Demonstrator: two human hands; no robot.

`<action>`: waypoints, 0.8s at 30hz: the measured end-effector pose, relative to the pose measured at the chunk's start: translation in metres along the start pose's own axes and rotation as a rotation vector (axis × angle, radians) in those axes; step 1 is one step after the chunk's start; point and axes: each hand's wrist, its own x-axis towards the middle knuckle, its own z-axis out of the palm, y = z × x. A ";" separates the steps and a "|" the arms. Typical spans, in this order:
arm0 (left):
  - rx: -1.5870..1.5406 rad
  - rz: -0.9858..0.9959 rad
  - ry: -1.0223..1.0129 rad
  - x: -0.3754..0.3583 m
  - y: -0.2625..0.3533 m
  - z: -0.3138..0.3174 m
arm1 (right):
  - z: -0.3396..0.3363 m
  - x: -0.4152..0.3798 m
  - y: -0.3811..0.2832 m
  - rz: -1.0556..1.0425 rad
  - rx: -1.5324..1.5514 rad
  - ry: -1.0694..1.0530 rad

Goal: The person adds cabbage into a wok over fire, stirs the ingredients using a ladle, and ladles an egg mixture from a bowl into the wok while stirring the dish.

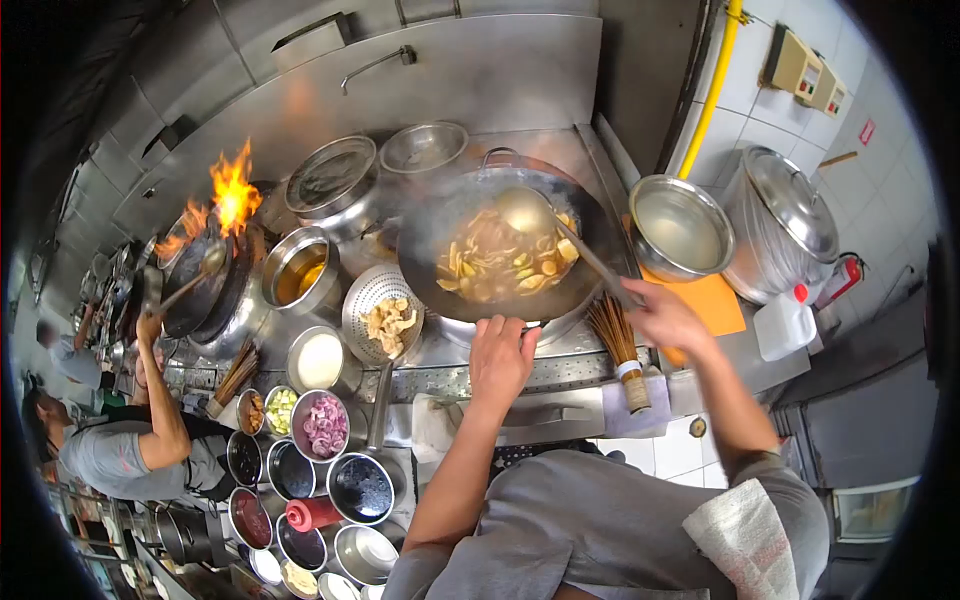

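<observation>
A large dark wok (425,255) on the stove holds sliced pale and yellow pieces in brown sauce, with steam above. My left hand (503,360) grips the wok at its near rim, fingers curled over the edge. Wrapped around a long handle, my right hand (665,315) holds a ladle (524,212) whose round bowl sits in the food toward the far side. Close below my right hand lies a bamboo wok brush (614,330). Left of the wok, a perforated skimmer (362,290) carries light-brown pieces.
Flames (236,190) rise from another wok at left, where a co-worker (140,450) holds a ladle. Pots include one of oil (300,272). Sauces and chopped red onion (325,425) fill containers at lower left. A metal bowl (682,228) and white jug (785,325) stand right.
</observation>
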 end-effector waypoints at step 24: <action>-0.036 -0.036 0.028 0.008 -0.003 0.003 | 0.025 0.037 0.010 -0.027 0.015 0.027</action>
